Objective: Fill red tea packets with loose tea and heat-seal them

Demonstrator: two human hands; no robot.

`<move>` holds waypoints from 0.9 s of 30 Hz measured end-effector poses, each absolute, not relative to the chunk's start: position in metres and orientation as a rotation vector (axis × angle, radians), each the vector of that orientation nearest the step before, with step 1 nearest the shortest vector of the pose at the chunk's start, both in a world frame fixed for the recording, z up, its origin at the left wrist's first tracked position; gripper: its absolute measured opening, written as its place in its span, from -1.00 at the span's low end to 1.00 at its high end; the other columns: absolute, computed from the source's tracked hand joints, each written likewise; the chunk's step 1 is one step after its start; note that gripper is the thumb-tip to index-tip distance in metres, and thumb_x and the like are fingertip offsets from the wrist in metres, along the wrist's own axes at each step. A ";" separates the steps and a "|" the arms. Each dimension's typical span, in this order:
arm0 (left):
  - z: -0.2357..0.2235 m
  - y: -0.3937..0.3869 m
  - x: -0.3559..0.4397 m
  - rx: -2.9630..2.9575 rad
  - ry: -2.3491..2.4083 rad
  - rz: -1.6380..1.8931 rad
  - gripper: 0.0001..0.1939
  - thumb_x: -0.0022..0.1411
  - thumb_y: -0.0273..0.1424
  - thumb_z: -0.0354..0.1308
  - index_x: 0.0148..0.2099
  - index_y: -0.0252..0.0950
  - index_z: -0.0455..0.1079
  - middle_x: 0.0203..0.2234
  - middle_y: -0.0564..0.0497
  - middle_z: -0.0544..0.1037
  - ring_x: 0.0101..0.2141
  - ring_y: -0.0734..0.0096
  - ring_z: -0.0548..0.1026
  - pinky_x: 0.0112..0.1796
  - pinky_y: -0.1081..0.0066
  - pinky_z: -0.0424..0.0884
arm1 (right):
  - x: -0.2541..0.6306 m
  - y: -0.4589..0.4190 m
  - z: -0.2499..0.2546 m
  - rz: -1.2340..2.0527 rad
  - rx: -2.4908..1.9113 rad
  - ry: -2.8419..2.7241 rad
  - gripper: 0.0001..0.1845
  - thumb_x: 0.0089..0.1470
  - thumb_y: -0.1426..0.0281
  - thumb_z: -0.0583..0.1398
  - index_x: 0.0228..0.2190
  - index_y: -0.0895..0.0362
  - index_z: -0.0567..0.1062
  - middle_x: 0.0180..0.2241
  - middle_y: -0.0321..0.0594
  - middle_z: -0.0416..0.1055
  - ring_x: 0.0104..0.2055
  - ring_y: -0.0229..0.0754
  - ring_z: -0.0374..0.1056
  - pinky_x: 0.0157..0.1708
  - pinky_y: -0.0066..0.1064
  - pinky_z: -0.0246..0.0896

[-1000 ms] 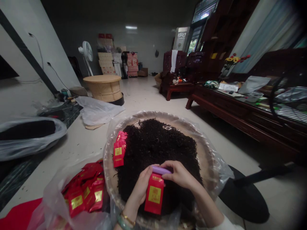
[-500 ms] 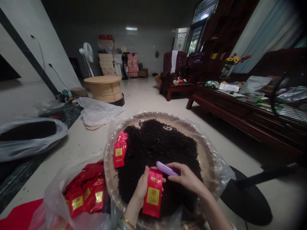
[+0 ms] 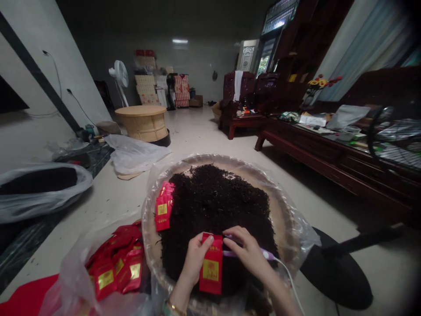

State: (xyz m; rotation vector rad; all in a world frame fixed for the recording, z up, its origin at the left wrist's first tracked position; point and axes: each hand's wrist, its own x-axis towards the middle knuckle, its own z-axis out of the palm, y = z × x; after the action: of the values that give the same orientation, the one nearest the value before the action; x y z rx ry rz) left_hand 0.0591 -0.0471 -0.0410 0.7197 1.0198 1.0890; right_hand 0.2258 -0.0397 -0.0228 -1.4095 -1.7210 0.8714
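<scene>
A slim red packet with a gold label [image 3: 210,270] is held upright over a heap of dark, loose tea leaves [image 3: 213,206], its upper part pinched between the thumb and fingers of the left hand [image 3: 196,259]. A slim purple handheld sealer [image 3: 268,254] is gripped in the curled fingers of the right hand [image 3: 246,251], and a thin white cord [image 3: 291,285] is seen trailing from it toward the bottom edge of the view. Half a second ago the purple tool was held clear of the packet; it has now been brought to the packet's top edge. (Whether that edge is actually clamped is hidden by the fingers.)

The heap is piled in a wide, round woven tray [image 3: 210,159] lined with clear plastic. A small stack of red packets [image 3: 163,210] is propped against the heap. Just left of the tray, more red packets with gold labels [image 3: 107,278] are gathered in a clear plastic bag [image 3: 74,274]. Farther left, a clear plastic sack of dark contents [image 3: 39,206] is laid on the floor, while a round, pale wooden drum-shaped table [image 3: 143,123] and a white electric fan [image 3: 120,74] are seen beyond.
</scene>
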 end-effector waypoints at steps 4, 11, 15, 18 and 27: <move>-0.045 -0.048 0.059 0.774 1.051 1.144 -0.54 -0.14 -0.02 0.33 -0.50 -0.36 0.42 -0.66 0.10 0.45 -0.59 0.51 0.35 -0.51 0.51 0.21 | 0.199 -0.039 -0.031 0.811 -1.331 -1.626 -0.68 0.03 0.18 0.21 -0.63 0.09 0.48 -0.55 -0.23 0.43 -0.39 -0.12 0.31 -0.33 -0.33 0.16; -0.042 -0.049 0.056 0.692 0.985 1.089 -0.50 -0.11 0.04 0.29 -0.53 -0.36 0.40 -0.68 0.11 0.41 -0.63 0.55 0.27 -0.53 0.51 0.13 | 0.201 -0.040 -0.032 0.868 -1.268 -1.624 -0.58 0.08 0.16 0.15 -0.69 0.12 0.43 -0.59 -0.24 0.36 -0.45 -0.16 0.28 -0.41 -0.38 0.14; -0.042 -0.050 0.051 0.699 1.005 1.062 -0.48 -0.13 0.06 0.28 -0.50 -0.36 0.44 -0.63 0.07 0.48 -0.57 0.47 0.36 -0.48 0.50 0.21 | 0.201 -0.039 -0.039 1.006 -1.312 -1.526 -0.51 0.04 0.04 0.14 -0.69 0.13 0.39 -0.60 -0.27 0.32 -0.49 -0.20 0.25 -0.49 -0.43 0.15; -0.046 -0.048 0.042 0.708 1.014 0.982 -0.37 -0.08 0.16 0.16 -0.34 -0.37 0.52 -0.54 -0.04 0.56 -0.47 0.32 0.48 -0.42 0.43 0.32 | 0.202 -0.039 -0.044 1.119 -1.319 -1.424 -0.48 -0.06 -0.07 0.17 -0.65 0.13 0.40 -0.63 -0.30 0.31 -0.55 -0.23 0.22 -0.57 -0.47 0.14; -0.088 -0.024 0.012 0.835 1.659 1.397 -0.60 0.14 -0.15 0.05 -0.14 -0.33 0.47 -0.37 -0.15 0.61 -0.49 0.32 0.53 -0.48 0.38 0.43 | 0.148 -0.040 0.001 1.244 -1.072 -1.118 -0.52 -0.07 -0.07 0.21 -0.49 0.12 0.50 -0.55 -0.27 0.43 -0.54 -0.21 0.35 -0.53 -0.43 0.32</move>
State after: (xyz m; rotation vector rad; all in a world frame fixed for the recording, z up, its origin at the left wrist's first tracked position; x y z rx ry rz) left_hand 0.0116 -0.0236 -0.0882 0.8351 1.6590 1.3966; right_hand 0.1484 -0.0404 0.0011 -1.0716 -1.1179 1.2437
